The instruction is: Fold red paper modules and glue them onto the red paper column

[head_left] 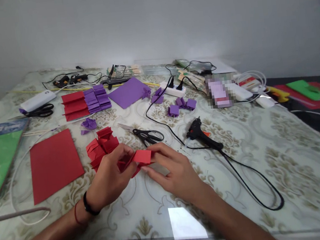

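Note:
Between my two hands is a small folded piece of red paper [143,157]. My left hand [111,175] pinches its left side, and the fingers of my right hand [172,166] close on its right side. Just behind my left hand lie several folded red paper pieces [100,142], partly hidden by the fingers. A flat stack of red paper [55,164] rests to the left. Black-handled scissors [144,133] lie open beyond my hands. To the right, a black glue gun [203,133] lies on its side with its cord looping toward me.
Folded purple pieces [173,110] lie past the scissors, near a white power strip [173,89]. Purple sheets [128,92] and pleated red and purple strips [85,102] are farther back. Green paper in plastic [0,161] is at left. A phone [219,92] and cables sit at right.

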Demonstrator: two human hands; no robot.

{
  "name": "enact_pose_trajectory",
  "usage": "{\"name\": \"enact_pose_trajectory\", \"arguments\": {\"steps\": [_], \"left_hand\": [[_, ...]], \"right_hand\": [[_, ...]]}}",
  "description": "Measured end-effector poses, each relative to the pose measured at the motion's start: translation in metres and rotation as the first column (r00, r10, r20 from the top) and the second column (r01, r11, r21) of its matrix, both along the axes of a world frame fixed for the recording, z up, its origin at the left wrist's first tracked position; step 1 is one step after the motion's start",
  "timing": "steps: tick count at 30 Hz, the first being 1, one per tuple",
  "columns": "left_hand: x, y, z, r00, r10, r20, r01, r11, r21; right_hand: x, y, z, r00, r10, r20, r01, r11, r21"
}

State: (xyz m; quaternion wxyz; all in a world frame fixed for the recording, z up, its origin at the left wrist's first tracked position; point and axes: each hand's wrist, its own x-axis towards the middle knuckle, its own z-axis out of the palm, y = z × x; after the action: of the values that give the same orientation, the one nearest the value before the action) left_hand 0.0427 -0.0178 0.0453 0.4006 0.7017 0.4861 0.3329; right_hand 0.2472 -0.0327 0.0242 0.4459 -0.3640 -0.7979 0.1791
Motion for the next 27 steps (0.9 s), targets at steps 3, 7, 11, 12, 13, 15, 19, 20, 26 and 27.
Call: {"name": "enact_pose_trajectory", "arguments": {"steps": [3, 7, 11, 12, 13, 15, 19, 20, 26, 27], "left_hand": [[0.002, -0.001, -0.001, 0.997, 0.036, 0.065, -0.035, 0.999, -0.011], [0.005, -0.005, -0.005, 0.982, 0.076, 0.171, -0.079, 0.997, 0.008], [0.009, -0.011, -0.009, 0.968, 0.09, 0.233, -0.096, 0.995, 0.015], [0.01, -0.012, -0.01, 0.967, 0.089, 0.237, -0.096, 0.995, 0.017], [0.01, -0.013, -0.01, 0.966, 0.089, 0.242, -0.097, 0.995, 0.021], [0.01, -0.015, -0.011, 0.968, 0.087, 0.235, -0.098, 0.995, 0.036], [0.006, -0.016, -0.011, 0.983, 0.069, 0.169, -0.095, 0.984, 0.149], [0.005, -0.017, -0.01, 0.987, 0.072, 0.144, -0.099, 0.977, 0.189], [0.002, -0.016, -0.003, 0.991, 0.118, 0.067, -0.13, 0.965, 0.228], [0.002, -0.016, -0.002, 0.991, 0.115, 0.069, -0.127, 0.968, 0.216]], "right_hand": [[-0.005, -0.003, 0.0, 0.997, -0.059, -0.041, 0.06, 0.998, 0.012], [-0.015, -0.01, -0.006, 0.978, -0.132, -0.164, 0.128, 0.991, -0.035], [-0.024, -0.015, -0.009, 0.904, -0.224, -0.364, 0.148, 0.963, -0.225], [-0.025, -0.016, -0.008, 0.897, -0.234, -0.375, 0.133, 0.952, -0.275], [-0.025, -0.016, -0.006, 0.9, -0.24, -0.365, 0.122, 0.941, -0.317], [-0.024, -0.015, -0.002, 0.917, -0.253, -0.307, 0.134, 0.923, -0.359], [-0.018, -0.015, 0.003, 0.943, -0.263, -0.203, 0.191, 0.929, -0.315], [-0.017, -0.015, 0.003, 0.942, -0.267, -0.202, 0.202, 0.934, -0.293], [-0.016, -0.014, 0.0, 0.911, -0.299, -0.283, 0.244, 0.946, -0.214], [-0.015, -0.014, -0.001, 0.908, -0.301, -0.292, 0.25, 0.947, -0.199]]}}
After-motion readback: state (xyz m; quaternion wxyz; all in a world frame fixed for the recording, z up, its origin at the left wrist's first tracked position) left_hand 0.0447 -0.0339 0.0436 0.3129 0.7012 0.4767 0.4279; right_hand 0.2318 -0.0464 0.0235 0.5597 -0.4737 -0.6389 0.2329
